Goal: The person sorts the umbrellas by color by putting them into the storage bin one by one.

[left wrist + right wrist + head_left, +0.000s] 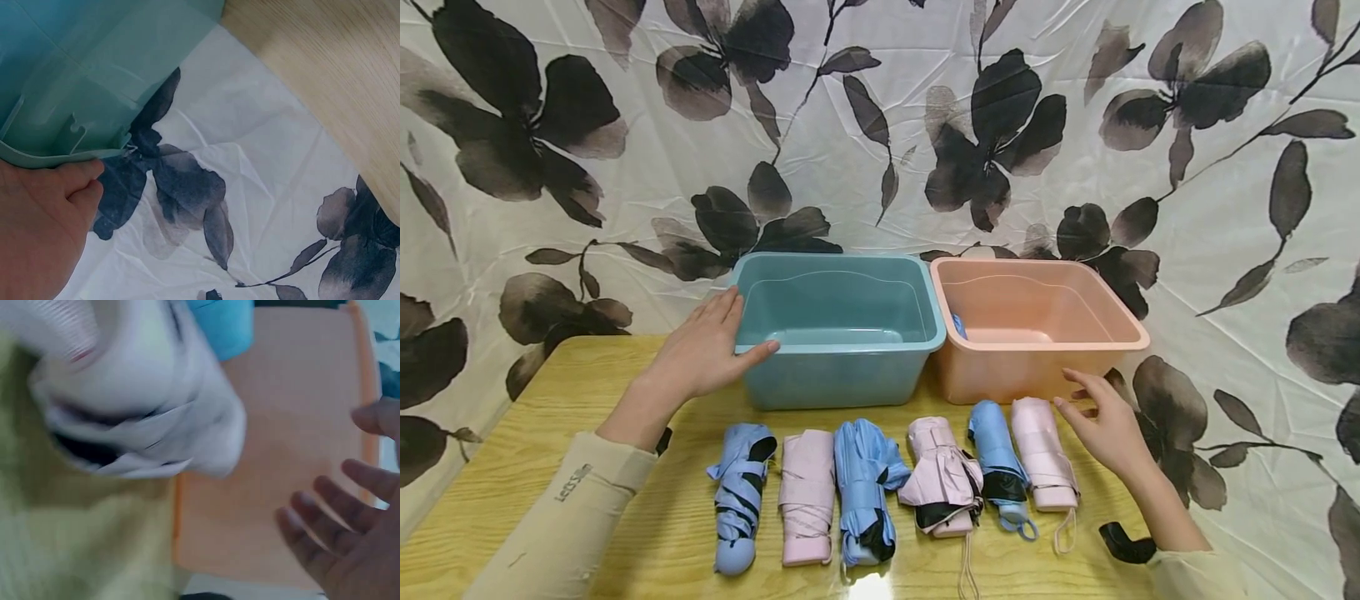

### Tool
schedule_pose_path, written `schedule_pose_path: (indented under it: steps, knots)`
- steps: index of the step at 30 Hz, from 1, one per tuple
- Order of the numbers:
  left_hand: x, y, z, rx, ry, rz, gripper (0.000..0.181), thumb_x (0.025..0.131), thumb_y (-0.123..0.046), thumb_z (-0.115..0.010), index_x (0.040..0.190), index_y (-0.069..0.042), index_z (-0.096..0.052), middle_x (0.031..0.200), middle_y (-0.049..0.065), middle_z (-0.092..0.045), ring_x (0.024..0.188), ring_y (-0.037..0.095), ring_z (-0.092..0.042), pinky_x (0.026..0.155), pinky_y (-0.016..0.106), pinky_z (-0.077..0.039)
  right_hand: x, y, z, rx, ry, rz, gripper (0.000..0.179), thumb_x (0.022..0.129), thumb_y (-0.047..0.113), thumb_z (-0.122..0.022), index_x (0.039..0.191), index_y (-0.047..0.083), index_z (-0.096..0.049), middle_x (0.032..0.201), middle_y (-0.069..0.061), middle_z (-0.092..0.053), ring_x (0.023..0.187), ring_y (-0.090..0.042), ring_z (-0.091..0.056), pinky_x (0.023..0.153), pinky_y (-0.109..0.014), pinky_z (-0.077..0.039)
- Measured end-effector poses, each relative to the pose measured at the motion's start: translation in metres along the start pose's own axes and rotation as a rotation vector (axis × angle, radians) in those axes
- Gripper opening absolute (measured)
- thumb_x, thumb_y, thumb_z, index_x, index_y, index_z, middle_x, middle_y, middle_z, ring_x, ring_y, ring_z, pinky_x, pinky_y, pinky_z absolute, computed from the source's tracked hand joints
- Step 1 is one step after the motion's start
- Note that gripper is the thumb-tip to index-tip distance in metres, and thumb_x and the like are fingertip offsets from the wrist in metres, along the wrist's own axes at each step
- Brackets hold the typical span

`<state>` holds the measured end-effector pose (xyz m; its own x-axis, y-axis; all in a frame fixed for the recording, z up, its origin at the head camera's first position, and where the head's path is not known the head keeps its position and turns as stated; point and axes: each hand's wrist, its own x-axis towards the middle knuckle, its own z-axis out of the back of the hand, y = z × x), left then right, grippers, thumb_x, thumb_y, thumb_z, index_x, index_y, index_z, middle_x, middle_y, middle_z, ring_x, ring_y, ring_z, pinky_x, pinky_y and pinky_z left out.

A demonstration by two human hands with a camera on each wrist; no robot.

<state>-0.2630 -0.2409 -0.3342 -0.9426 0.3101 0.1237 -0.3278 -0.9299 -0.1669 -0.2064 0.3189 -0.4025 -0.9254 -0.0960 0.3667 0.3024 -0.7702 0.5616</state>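
Note:
My left hand [700, 346] lies against the left side of a teal plastic bin [842, 379], its fingers straight along the rim and the thumb stretched over the front corner. In the left wrist view, the fingertips are right at the bin's rim [69, 161]. My right hand [1105, 421], empty with fingers spread, hovers in front of a peach bin [1022, 367]. Nearest to it is a folded pink umbrella [1041, 450], the rightmost in a row. Left of that one lies a small blue umbrella [997, 454] with a loop strap.
The row continues leftward with a loosely wrapped pink umbrella [942, 475], a blue one [863, 487], another pink [807, 496] and another blue [741, 500]. Something blue [959, 326] is inside the peach bin. A black curved object [1126, 543] shows by the right wrist. Floral cloth [880, 125] hangs behind.

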Motion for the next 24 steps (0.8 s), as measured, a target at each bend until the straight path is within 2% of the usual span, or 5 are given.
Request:
schedule_pose_path:
  steps: [3, 5, 14, 19, 24]
  knots:
    - [0.000, 0.001, 0.000, 0.004, -0.004, -0.002, 0.105, 0.103, -0.069, -0.044, 0.157, 0.018, -0.020, 0.168, 0.034, -0.013, 0.156, 0.051, -0.011, 0.126, 0.061, -0.012, -0.001, -0.009, -0.003, -0.023, 0.120, -0.030, 0.060, 0.101, 0.020, -0.070, 0.148, -0.010, -0.047, 0.140, -0.032, -0.053, 0.114, -0.049, -0.061, 0.087, -0.060, -0.058]
    - [0.000, 0.001, 0.000, 0.006, -0.007, 0.000, 0.105, 0.102, -0.069, -0.044, 0.157, 0.018, -0.020, 0.167, 0.034, -0.013, 0.156, 0.051, -0.011, 0.126, 0.061, -0.012, 0.000, -0.015, -0.005, -0.040, 0.173, -0.038, 0.064, 0.100, 0.021, -0.070, 0.148, -0.012, -0.045, 0.141, -0.036, -0.051, 0.112, -0.051, -0.062, 0.088, -0.063, -0.056]
    - [0.000, 0.001, -0.003, 0.007, -0.013, 0.001, 0.106, 0.102, -0.069, -0.044, 0.157, 0.018, -0.021, 0.167, 0.034, -0.014, 0.155, 0.051, -0.013, 0.126, 0.060, -0.013, 0.002, -0.033, -0.015, 0.030, 0.354, -0.092, 0.070, 0.101, 0.028, -0.070, 0.154, -0.008, -0.041, 0.146, -0.035, -0.050, 0.099, -0.032, -0.068, 0.078, -0.039, -0.056]
    - [0.000, 0.001, -0.003, 0.004, -0.009, 0.008, 0.106, 0.102, -0.070, -0.044, 0.157, 0.017, -0.021, 0.168, 0.034, -0.013, 0.155, 0.051, -0.012, 0.127, 0.060, -0.013, 0.005, -0.038, -0.020, 0.072, 0.426, -0.083, 0.072, 0.102, 0.033, -0.068, 0.156, -0.005, -0.039, 0.146, -0.030, -0.053, 0.115, -0.040, -0.065, 0.086, -0.044, -0.057]
    - [0.000, 0.001, -0.003, 0.003, -0.012, 0.009, 0.106, 0.102, -0.070, -0.044, 0.157, 0.018, -0.021, 0.168, 0.034, -0.014, 0.155, 0.051, -0.012, 0.127, 0.060, -0.013, 0.007, -0.033, -0.030, 0.079, 0.446, -0.102, 0.078, 0.100, 0.035, -0.071, 0.158, -0.003, -0.036, 0.136, -0.028, -0.060, 0.116, -0.040, -0.063, 0.085, -0.043, -0.056]
